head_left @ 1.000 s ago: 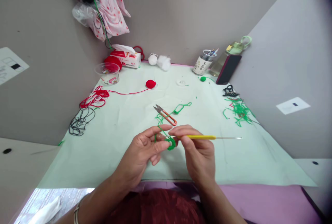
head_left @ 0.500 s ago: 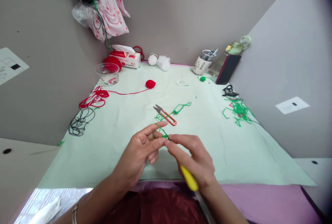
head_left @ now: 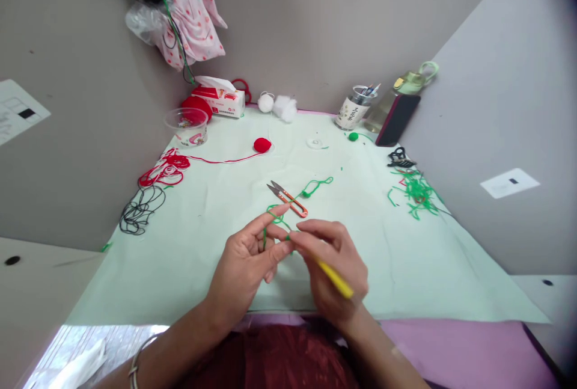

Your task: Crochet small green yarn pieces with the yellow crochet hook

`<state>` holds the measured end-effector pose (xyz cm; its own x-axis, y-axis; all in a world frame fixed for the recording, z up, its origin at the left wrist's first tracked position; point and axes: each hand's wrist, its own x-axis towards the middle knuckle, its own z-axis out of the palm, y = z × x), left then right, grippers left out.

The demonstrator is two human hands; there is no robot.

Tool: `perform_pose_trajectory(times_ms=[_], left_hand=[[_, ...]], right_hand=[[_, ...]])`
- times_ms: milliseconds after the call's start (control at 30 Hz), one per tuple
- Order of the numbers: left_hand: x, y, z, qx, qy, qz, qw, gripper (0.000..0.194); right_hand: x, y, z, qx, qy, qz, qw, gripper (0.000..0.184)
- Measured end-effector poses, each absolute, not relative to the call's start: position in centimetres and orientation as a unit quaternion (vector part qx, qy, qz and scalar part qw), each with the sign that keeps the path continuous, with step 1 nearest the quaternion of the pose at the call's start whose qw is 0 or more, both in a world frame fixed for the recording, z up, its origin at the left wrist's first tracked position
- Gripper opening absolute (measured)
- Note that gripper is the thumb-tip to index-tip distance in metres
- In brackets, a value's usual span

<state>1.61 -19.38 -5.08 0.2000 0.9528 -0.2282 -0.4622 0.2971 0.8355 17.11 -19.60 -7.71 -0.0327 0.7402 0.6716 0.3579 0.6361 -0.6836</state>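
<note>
My left hand [head_left: 246,266] is pinching a small bit of green yarn work [head_left: 288,237] between thumb and finger. Green yarn [head_left: 264,237] runs around its raised index finger. In my right hand [head_left: 347,263] is a yellow-handled crochet hook [head_left: 334,279], gripped like a pen, its tip hidden at the yarn by the left thumb. Just beyond the fingers lie orange-handled thread snips [head_left: 289,199], with their blades pointing away to the left. A green knotted yarn piece [head_left: 306,193] with a loop lies against them.
A red yarn ball [head_left: 262,145] trails a strand to the red tangle [head_left: 164,169] at left, above black cord [head_left: 142,211]. Green scraps [head_left: 417,193] and a black clip [head_left: 401,158] lie at right. Behind stand a plastic tub [head_left: 187,127], pen cup [head_left: 354,109] and phone [head_left: 397,121].
The crochet hook's handle has swung up and to the right in my right hand, whose fingers have shifted slightly at the yarn. My left hand keeps its pinch almost in place.
</note>
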Motion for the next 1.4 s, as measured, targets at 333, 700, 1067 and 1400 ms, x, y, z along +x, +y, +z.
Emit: perform_pose_trajectory(times_ms=[333,700,1067,1400], left_hand=[[0.3,-18.5,-5.1,0.253,0.331,0.462,0.783,0.026],[0.9,-18.8,-5.1,0.298,0.345,0.462,0.761,0.026],[1.0,-19.1,-4.9,0.248,0.339,0.459,0.783,0.039],[0.8,-19.1,-5.1,0.290,0.357,0.476,0.750,0.034]], right_hand=[[18.0,-18.6,-6.0,-0.344,-0.504,0.443,0.657,0.017],[17.9,-18.7,-6.7,-0.316,-0.484,0.541,0.612,0.017],[18.6,-20.3,-7.0,-0.330,-0.819,0.018,0.470,0.048],[18.1,-19.0,-6.5,-0.331,-0.585,0.403,0.621,0.023]])
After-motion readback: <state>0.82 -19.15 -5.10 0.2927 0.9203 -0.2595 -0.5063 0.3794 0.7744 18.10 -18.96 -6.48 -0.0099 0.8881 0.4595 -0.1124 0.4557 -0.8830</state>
